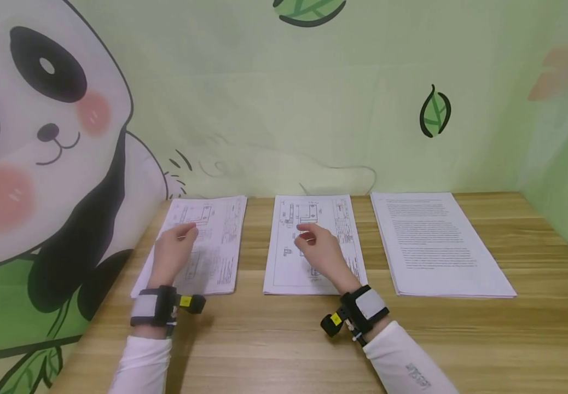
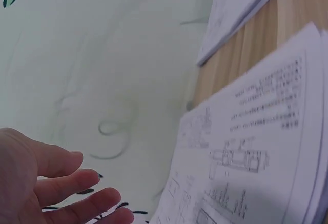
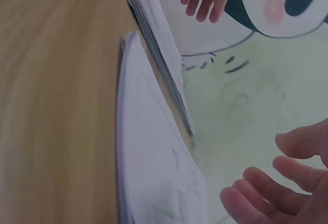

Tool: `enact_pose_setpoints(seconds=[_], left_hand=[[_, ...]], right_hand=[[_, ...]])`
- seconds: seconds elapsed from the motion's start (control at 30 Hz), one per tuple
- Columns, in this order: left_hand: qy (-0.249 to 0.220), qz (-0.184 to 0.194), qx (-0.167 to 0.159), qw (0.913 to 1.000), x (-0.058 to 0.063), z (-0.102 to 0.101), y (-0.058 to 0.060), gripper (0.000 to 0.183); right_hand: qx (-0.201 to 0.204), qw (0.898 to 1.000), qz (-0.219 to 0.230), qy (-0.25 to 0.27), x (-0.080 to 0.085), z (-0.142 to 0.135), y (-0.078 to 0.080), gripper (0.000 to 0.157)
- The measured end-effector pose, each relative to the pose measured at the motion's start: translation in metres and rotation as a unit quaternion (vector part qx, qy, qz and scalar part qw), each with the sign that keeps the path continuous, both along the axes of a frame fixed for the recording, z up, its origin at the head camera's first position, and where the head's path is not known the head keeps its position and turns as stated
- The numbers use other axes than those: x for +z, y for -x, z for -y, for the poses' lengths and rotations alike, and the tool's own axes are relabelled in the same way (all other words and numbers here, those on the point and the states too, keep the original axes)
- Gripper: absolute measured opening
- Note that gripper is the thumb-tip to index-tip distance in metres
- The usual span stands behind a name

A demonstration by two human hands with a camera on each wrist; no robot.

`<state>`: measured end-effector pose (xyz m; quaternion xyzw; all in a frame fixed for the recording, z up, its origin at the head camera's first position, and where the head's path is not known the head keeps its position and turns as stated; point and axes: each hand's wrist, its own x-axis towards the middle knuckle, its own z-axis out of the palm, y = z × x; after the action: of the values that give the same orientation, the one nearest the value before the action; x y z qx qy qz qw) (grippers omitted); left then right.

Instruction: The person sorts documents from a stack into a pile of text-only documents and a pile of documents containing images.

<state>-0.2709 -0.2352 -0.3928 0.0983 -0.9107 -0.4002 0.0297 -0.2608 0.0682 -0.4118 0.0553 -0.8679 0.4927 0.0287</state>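
Observation:
Three stacks of paper lie side by side on a wooden table. Over the left stack (image 1: 210,273), printed with technical drawings, hovers my left hand (image 1: 173,251), its fingers loosely bent and holding nothing. My right hand (image 1: 320,251) is above the middle stack (image 1: 284,273), which also carries drawings; thumb and fingers are apart with nothing between them. In the right wrist view, the fingers (image 3: 266,190) of that hand are relaxed beside the middle stack. The left wrist view shows the left hand's fingers (image 2: 84,201) spread, away from the sheets.
To the right lies a stack of text pages (image 1: 432,246). The wooden table (image 1: 264,339) runs back to a green backdrop (image 1: 264,109) with a large panda (image 1: 52,131) printed at the left. Each wrist wears a strap with a small camera.

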Motion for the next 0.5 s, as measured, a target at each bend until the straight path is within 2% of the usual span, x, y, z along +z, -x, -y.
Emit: enact_pose_setpoints(seconds=[0.17,0.33,0.5], left_hand=[[0.017,0.040,0.015,0.9989,-0.010,0.025,-0.001,0.059],[0.028,0.094,0.023,0.9949,-0.024,0.040,0.002,0.060],[0.034,0.102,0.038,0.9935,-0.033,0.045,0.004,0.062]], right_hand=[[0.011,1.000,0.007,0.014,-0.005,0.026,0.000,0.038],[0.039,0.999,0.018,0.028,-0.008,0.050,0.003,0.042],[0.081,0.994,0.056,0.042,-0.011,0.069,0.004,0.045]])
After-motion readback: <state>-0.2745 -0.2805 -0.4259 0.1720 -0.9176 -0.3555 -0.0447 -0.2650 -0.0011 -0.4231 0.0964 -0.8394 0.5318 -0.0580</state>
